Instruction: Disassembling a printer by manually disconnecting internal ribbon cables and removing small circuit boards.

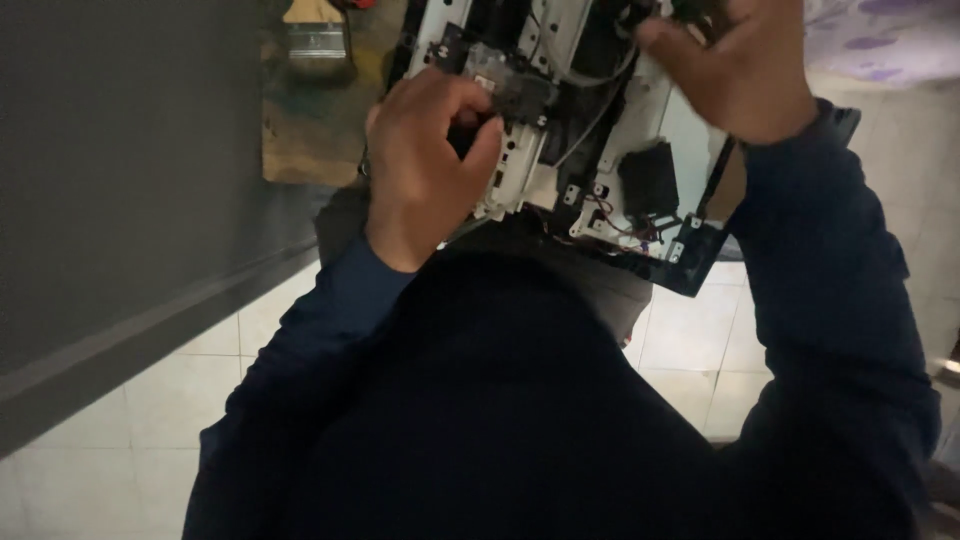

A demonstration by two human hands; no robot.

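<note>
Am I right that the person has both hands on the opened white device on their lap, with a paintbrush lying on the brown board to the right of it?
Not quite: the head view shows the paintbrush on the brown board to the left of the opened white device, not the right. The rest holds: the left hand and the right hand are both on the device.

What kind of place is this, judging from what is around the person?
Probably a home or small repair corner, not a factory: the opened device rests on the person's lap over a pale tiled floor, a paintbrush lies on a worn wooden board, and both hands work inside the device.
</note>
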